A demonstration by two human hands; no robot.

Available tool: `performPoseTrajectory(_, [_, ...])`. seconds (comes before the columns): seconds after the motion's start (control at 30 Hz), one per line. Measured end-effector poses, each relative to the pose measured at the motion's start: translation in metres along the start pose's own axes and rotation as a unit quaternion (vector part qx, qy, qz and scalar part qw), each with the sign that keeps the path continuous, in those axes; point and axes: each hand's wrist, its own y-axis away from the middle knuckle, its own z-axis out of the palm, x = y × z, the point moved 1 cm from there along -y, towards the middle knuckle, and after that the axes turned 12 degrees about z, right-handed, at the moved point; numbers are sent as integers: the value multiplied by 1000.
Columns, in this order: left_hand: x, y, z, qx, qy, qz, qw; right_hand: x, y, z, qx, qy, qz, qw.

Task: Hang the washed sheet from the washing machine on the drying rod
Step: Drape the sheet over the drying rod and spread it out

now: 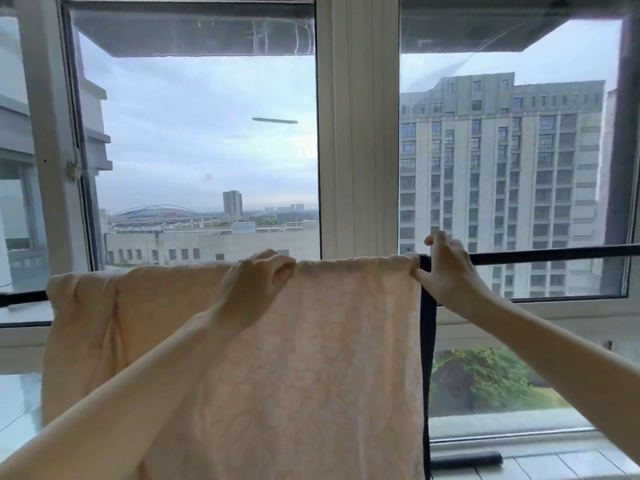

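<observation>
A pale peach sheet [311, 358] with a faint floral pattern hangs folded over a black drying rod [554, 254] that runs across the window. The sheet's left part is bunched and creased. My left hand [256, 282] rests on top of the sheet at the rod, fingers curled over the fold. My right hand [446, 268] pinches the sheet's top right corner at the rod, thumb below and fingers above. A dark navy edge [427, 341] of cloth hangs behind the sheet's right side.
Large windows with a white frame [360, 150] stand right behind the rod, with tall buildings outside. The rod is bare to the right of my right hand. A white sill [519, 434] and a dark bar [467, 459] lie below.
</observation>
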Motion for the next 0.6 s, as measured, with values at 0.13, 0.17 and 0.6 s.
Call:
performPoseTrajectory(0.13, [8, -13, 14, 26, 11, 15, 999, 4, 0, -3, -15, -15, 18, 1000])
performPoseTrajectory(0.17, [8, -15, 15, 35, 14, 12, 999, 4, 0, -5, -23, -12, 25, 999])
performPoseTrajectory(0.6, [40, -44, 42, 26, 5, 7, 1000, 37, -28, -23, 29, -59, 28, 997])
